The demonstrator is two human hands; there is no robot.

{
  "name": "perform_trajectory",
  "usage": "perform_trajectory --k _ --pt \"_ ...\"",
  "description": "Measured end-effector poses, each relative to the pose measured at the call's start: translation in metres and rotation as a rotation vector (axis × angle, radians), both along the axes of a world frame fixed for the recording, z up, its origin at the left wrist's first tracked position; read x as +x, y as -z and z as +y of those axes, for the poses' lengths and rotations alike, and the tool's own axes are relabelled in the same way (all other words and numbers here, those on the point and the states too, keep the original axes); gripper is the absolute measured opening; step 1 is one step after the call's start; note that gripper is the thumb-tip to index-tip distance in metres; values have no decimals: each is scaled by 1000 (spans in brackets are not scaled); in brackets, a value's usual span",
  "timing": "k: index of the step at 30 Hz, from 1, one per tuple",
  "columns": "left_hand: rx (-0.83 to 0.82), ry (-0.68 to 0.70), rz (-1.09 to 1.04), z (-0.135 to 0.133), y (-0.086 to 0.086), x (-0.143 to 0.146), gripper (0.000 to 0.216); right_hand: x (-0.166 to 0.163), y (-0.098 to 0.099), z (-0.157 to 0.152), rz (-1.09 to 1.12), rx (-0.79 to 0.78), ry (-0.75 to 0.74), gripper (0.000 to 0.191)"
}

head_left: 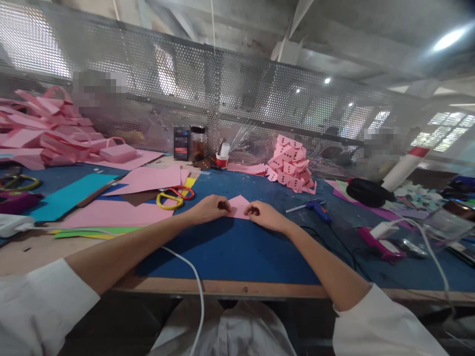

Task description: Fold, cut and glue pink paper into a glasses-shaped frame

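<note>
Left hand [210, 208] and right hand [267, 215] at a small pink paper [239, 207], mid-counter [237, 288].
Beyond the near white cable [201, 291], each grip seems to pinch one side of the paper, its point facing far over the blue mat [241, 257]. The step looks like folding or aligning; the next move calls for even finger pressure. Scissors [179, 201] lie left, a glue gun [319, 211] right; farther, spotted pink cutouts [291, 165], then a perforated metal screen [245, 89].

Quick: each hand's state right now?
Left hand: curled at the left edge of the pointed pink paper; pinching or pressing, can't tell.
Right hand: curled at its right edge; likewise unclear.
</note>
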State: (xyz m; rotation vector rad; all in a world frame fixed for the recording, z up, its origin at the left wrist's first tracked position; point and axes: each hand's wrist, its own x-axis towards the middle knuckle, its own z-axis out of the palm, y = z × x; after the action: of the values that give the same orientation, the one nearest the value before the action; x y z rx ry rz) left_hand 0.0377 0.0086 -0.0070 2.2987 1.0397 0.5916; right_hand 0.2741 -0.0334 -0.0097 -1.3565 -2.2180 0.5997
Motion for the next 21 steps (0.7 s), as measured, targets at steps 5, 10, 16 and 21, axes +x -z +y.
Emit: perform_trajectory --k 5,10,16,21 --pt "72 -119 2 -5 4 6 18 -4 2 -1 -9 44 45 19" --pt "58 -69 -1 -2 3 4 19 -2 1 1 0 34 19 24" --pt "12 24 -7 4 2 -1 29 3 -1 2 7 2 -29 32" --pt "-3 46 -7 5 1 -5 33 4 1 1 8 3 -27 28"
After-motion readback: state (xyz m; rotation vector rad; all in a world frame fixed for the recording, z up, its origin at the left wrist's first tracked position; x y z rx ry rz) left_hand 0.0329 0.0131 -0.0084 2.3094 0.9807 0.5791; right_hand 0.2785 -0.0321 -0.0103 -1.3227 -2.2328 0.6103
